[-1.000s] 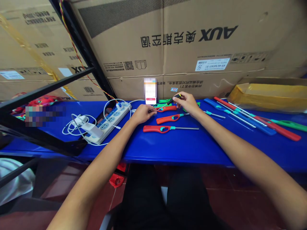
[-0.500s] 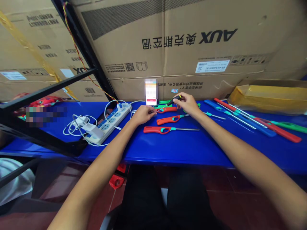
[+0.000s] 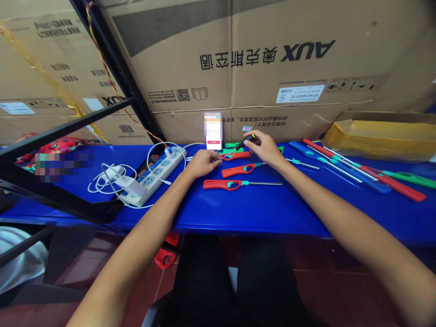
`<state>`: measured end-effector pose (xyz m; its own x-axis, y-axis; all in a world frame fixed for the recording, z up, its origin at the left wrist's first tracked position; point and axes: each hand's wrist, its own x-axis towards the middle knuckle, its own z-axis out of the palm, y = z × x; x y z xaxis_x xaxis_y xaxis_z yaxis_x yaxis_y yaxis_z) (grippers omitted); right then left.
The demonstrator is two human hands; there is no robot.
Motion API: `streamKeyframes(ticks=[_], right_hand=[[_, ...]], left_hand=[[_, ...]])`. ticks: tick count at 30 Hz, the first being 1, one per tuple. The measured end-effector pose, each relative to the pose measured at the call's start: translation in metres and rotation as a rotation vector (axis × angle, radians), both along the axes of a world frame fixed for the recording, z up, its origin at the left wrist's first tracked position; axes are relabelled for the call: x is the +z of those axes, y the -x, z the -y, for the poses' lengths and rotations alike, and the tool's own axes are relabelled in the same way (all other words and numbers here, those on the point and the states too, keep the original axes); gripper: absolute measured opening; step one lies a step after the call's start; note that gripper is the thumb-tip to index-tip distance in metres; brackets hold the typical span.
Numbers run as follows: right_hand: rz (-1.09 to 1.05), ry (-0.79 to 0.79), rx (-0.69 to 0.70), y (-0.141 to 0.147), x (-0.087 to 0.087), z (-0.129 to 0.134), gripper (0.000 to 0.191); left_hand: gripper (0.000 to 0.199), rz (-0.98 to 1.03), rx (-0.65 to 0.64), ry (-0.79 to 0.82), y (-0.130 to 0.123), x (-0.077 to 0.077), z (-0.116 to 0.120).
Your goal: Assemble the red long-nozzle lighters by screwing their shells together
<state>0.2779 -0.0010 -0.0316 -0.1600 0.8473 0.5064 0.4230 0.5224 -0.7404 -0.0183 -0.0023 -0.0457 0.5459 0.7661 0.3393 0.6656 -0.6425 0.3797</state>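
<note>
My right hand [image 3: 263,146] grips a screwdriver [image 3: 245,141] by its black and yellow handle, the thin shaft slanting down to the left. The shaft's tip ends at the fingers of my left hand [image 3: 204,163], which are closed; whatever they hold is hidden. Just beyond and under the screwdriver lie a green lighter [image 3: 229,151] and an orange long-nosed lighter [image 3: 239,156]. Closer to me lie another orange lighter [image 3: 235,171] and a red lighter [image 3: 218,184] with its metal tube pointing right. A lit phone [image 3: 214,131] stands upright behind my left hand.
On the left, a white power strip [image 3: 160,171] carries plugs and looped cables beside a black metal frame [image 3: 102,204]. To the right lie several red, blue and green lighters [image 3: 405,188] and a taped yellow box [image 3: 374,138]. Large cartons [image 3: 259,86] wall the back.
The screwdriver's handle has tipped slightly in my right hand, its end a little higher and further left. My left hand stays almost in place. The whole view has shifted slightly.
</note>
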Motion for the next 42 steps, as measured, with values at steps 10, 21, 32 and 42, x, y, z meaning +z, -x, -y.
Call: streamKeyframes(ticks=[10,21,32,42], right_hand=[[-0.009,0.011,-0.003,-0.0005,0.0005,0.0006,0.027],[-0.037,0.027,0.015,-0.0012,-0.0028,-0.0025,0.028],[-0.034,0.038,0.028,0.0013,-0.0014,0.0001,0.029],[-0.012,0.026,-0.01,0.0011,0.0058,0.0039,0.029]], left_hand=[[0.016,0.013,-0.002,0.005,0.0007,0.0007,0.0003],[0.015,0.0,0.003,-0.001,0.0012,-0.0006,-0.0013],[0.016,-0.018,-0.01,-0.019,0.0001,-0.0003,-0.0005],[0.015,0.012,0.005,-0.005,0.0001,0.0011,0.0012]])
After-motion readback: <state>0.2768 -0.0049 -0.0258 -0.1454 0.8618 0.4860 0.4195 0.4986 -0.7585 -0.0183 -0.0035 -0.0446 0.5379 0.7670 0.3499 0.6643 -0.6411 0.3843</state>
